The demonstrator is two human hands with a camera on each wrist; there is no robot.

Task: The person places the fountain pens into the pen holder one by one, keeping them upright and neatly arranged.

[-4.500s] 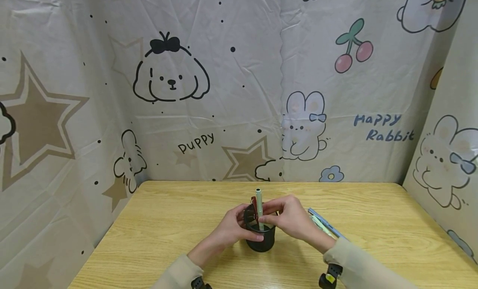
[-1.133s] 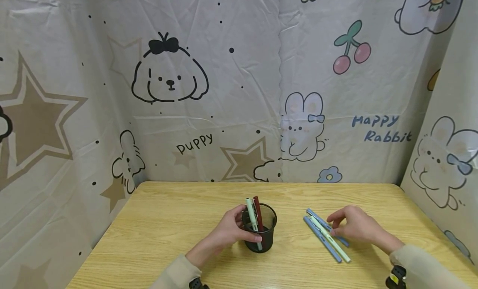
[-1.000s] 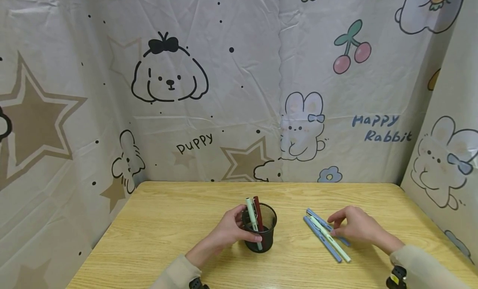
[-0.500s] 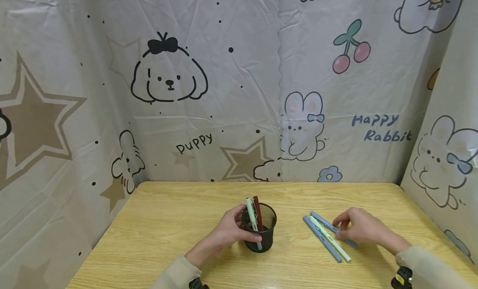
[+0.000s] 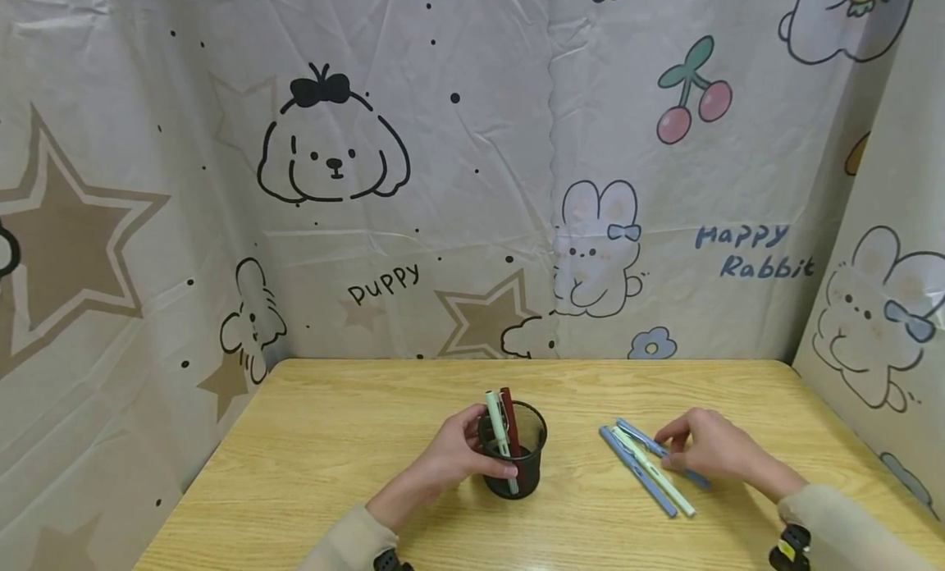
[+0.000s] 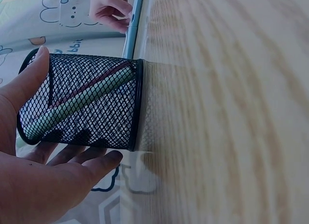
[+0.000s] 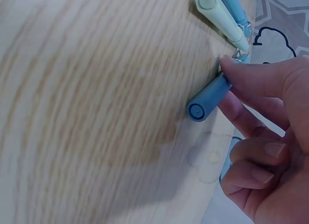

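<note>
My left hand (image 5: 452, 452) holds a black mesh pen cup (image 5: 520, 472) upright on the table, thumb over the near side of its rim. A pale green pen (image 5: 496, 419) and a dark red pen (image 5: 511, 419) lean inside it; the left wrist view shows them through the mesh (image 6: 96, 98). Right of the cup, my right hand (image 5: 716, 446) pinches a blue pen (image 7: 208, 99) between thumb and fingers, low over the wood. Beside that pen lie another pale green pen (image 5: 653, 472) and a second blue pen (image 5: 636, 471), side by side.
The wood-grain table (image 5: 354, 407) reaches back to a hanging printed cloth (image 5: 472, 185), which also closes off the left and right sides. Dark bands with small devices (image 5: 792, 546) sit on both wrists.
My right hand has left the cup, where the pale green pen now leans, and gone right to the loose pens. Lately it shifted the pinched blue pen slightly rightward. My left hand stays put.
</note>
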